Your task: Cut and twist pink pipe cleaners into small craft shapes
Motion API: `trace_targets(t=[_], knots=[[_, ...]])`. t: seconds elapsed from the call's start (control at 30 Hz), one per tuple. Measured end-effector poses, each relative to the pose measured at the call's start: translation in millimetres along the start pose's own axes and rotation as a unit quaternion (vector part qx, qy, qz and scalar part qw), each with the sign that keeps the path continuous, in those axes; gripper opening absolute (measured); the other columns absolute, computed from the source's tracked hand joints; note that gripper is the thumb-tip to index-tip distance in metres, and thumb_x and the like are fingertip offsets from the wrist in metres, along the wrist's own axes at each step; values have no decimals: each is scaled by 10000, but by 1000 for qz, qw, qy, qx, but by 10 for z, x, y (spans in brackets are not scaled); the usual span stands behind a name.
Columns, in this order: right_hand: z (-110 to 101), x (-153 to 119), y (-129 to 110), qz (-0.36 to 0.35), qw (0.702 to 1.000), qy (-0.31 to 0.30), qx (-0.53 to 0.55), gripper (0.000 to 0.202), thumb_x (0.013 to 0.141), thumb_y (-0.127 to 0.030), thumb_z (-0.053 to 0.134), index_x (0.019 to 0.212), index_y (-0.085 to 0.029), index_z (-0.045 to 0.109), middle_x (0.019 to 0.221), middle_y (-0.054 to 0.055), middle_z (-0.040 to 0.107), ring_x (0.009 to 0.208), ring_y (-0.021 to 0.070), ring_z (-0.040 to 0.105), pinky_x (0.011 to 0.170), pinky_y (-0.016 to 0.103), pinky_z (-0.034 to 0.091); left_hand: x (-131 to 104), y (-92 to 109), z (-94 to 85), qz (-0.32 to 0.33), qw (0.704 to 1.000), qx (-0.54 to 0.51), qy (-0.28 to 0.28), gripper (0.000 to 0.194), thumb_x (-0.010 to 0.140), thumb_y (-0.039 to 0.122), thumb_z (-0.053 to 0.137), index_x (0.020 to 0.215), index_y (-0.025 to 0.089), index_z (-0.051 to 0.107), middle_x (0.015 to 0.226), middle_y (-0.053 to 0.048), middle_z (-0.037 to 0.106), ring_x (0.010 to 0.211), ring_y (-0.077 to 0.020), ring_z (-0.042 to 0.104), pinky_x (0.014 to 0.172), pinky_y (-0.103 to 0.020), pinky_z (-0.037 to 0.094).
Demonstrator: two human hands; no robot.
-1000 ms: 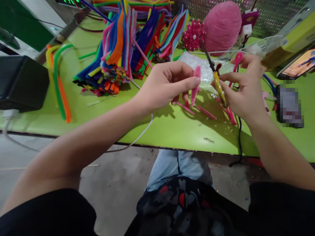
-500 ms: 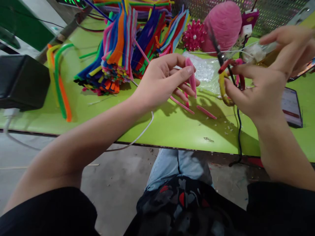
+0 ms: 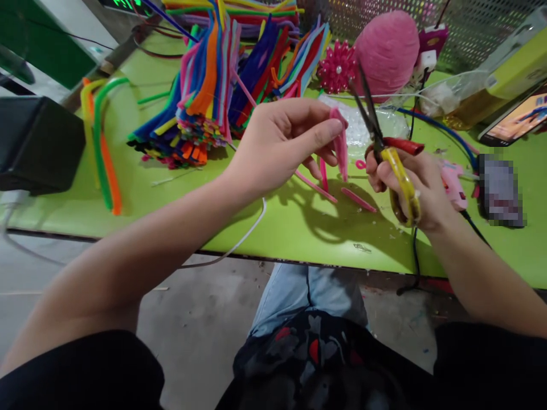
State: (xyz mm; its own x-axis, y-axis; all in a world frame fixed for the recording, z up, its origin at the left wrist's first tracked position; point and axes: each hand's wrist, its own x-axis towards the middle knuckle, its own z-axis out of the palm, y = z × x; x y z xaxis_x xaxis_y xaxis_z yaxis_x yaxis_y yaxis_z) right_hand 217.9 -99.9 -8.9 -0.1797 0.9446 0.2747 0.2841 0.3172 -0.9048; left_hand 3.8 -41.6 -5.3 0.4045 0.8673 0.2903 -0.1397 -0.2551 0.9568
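Note:
Between thumb and fingers, my left hand pinches pink pipe cleaners above the green table. My right hand is closed around scissors with yellow and red handles; their blades stand apart and point up and away, just right of the pink pieces. On the tabletop beneath the hands lie a short pink pipe cleaner piece and a longer pink one. A small pink loop sits beside my right fingers. Behind them is a clear bag of white beads.
Bundles of colourful pipe cleaners lie at the back left. A pink fuzzy ball and a pink beaded flower stand behind. Phones, cables and a pink glue gun are at right; a black box is at left.
My right hand has turned and come down toward me, its fingers now wrapped round the scissors, whose blades show apart. My left hand stays nearly in place with the pink pipe cleaners.

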Motion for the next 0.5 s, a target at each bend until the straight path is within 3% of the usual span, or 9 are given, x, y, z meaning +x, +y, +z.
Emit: trace_targets(t=[0.17, 0.3, 0.4, 0.5], knots=[[51, -60, 37, 22, 1000, -17, -2, 466, 874, -617, 800, 800, -210, 584, 730, -11, 495, 636, 118, 446, 543, 263, 355, -6, 33, 17, -6, 1000, -4, 9, 123, 948, 126, 746, 850, 182, 697, 745, 19, 734, 665, -94, 718, 552, -178, 571], [64, -90, 72, 16, 999, -30, 7, 422, 918, -573, 767, 803, -197, 613, 720, -15, 518, 629, 111, 455, 561, 257, 373, -23, 64, 19, 5, 1000, 21, 0, 189, 986, 103, 665, 814, 161, 717, 754, 10, 723, 659, -78, 705, 612, -182, 577], [66, -98, 79, 7, 999, -22, 28, 340, 910, -503, 799, 845, -197, 665, 754, -9, 572, 631, 108, 487, 569, 251, 396, -25, 36, -9, 28, 999, 30, -16, 151, 983, 158, 698, 837, 157, 735, 750, 3, 724, 648, -78, 689, 586, -179, 563], [72, -102, 58, 9, 1000, -21, 13, 367, 895, -503, 812, 782, -199, 641, 699, -22, 525, 578, 96, 445, 513, 238, 335, -12, -21, -40, 29, 998, 29, -47, 185, 953, 333, 788, 856, 180, 751, 746, -11, 730, 620, -98, 681, 496, -185, 548]])
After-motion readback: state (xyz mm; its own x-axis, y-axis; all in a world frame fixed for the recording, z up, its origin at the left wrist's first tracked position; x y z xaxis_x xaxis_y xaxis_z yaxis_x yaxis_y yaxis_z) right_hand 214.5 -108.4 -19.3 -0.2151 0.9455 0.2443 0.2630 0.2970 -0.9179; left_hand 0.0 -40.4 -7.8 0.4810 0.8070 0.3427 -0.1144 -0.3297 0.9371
